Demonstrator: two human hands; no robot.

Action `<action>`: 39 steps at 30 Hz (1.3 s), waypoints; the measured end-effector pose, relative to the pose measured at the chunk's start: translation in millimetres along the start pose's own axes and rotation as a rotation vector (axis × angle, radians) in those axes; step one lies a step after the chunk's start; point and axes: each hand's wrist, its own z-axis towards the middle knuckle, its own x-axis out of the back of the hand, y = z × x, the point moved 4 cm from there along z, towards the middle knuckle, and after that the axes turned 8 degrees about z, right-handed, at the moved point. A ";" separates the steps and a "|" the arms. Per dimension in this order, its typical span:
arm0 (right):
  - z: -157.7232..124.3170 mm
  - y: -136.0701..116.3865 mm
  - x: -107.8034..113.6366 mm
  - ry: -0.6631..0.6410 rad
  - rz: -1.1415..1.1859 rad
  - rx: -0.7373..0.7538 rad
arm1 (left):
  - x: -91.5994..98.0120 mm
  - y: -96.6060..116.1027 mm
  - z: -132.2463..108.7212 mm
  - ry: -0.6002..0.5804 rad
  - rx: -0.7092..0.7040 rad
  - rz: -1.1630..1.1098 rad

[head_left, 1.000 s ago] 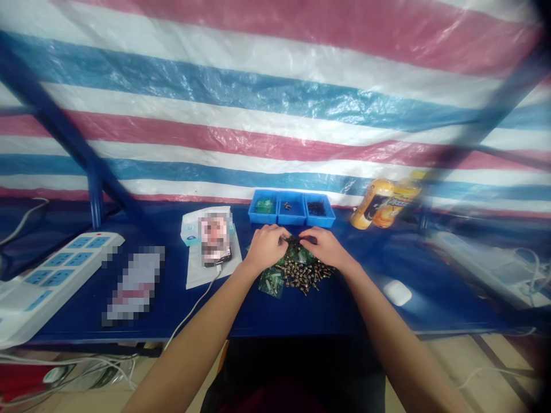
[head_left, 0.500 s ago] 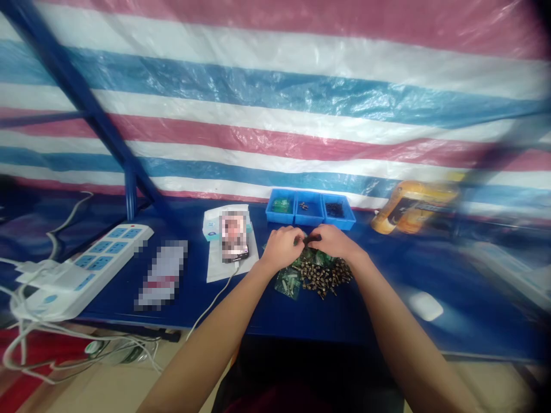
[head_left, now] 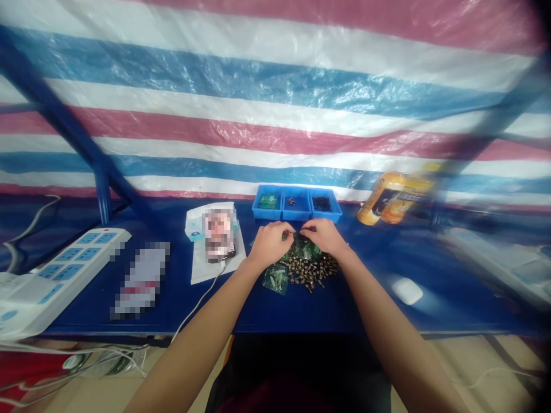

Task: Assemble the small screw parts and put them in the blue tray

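My left hand point(head_left: 272, 242) and my right hand point(head_left: 323, 234) meet with fingertips close together, just in front of the blue bins. Both are closed in a pinch. What they pinch is small and dark, and I cannot make it out. Under and between them lie small clear-green plastic bags point(head_left: 306, 250) with pieces inside. Nearer to me spreads a heap of small brass-coloured metal parts point(head_left: 310, 274), beside my right wrist. Left of that heap, another green bag point(head_left: 275, 279) with whitish pieces lies flat on the blue table point(head_left: 301, 315).
Three joined blue bins point(head_left: 297, 215) hold green bags, a few metal bits and dark small parts. A charging phone point(head_left: 220, 236) rests on a white packet at left, beyond a power strip point(head_left: 73, 269). Orange bottles point(head_left: 381, 198) and a white rounded case point(head_left: 407, 291) are at right.
The view has shifted slightly, so the table's things appear further left. Both hands stay together over the bags, their fingertips still pinched.
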 end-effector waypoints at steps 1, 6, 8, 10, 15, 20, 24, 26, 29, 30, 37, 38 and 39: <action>-0.9 -0.7 1.9 0.025 0.019 -0.001 | 0.5 0.0 0.3 0.007 0.000 -0.008; -8.9 -5.9 11.6 0.194 0.298 0.003 | 8.1 4.5 2.2 0.092 0.011 -0.147; -11.8 -9.0 12.2 0.227 0.435 -0.005 | 11.9 8.1 2.4 0.127 0.017 -0.224; -13.6 -12.7 10.7 0.230 0.543 -0.021 | 13.6 11.8 2.4 0.116 0.015 -0.280; -14.5 -17.6 2.8 0.170 0.689 -0.101 | 12.0 17.1 1.7 0.015 -0.034 -0.342; -15.5 -16.4 0.0 0.170 0.701 -0.133 | 11.8 16.0 2.3 0.020 -0.051 -0.342; -16.4 -14.8 -1.0 0.179 0.685 -0.141 | 12.5 16.2 2.8 0.027 -0.042 -0.311; -16.4 -14.1 -1.3 0.185 0.694 -0.126 | 13.4 16.8 2.7 0.036 -0.038 -0.303; -15.9 -12.9 -1.0 0.197 0.701 -0.092 | 14.3 16.3 2.3 0.062 -0.017 -0.309; -15.7 -12.4 -0.4 0.209 0.695 -0.085 | 14.2 15.6 2.2 0.069 -0.007 -0.315; -16.2 -10.3 5.5 0.339 0.665 -0.085 | 11.6 7.0 3.1 0.159 0.090 -0.397; -16.4 -10.5 4.9 0.331 0.671 -0.082 | 10.9 5.6 3.6 0.168 0.107 -0.432; -16.4 -11.1 3.5 0.308 0.673 -0.077 | 9.8 4.5 4.2 0.169 0.120 -0.482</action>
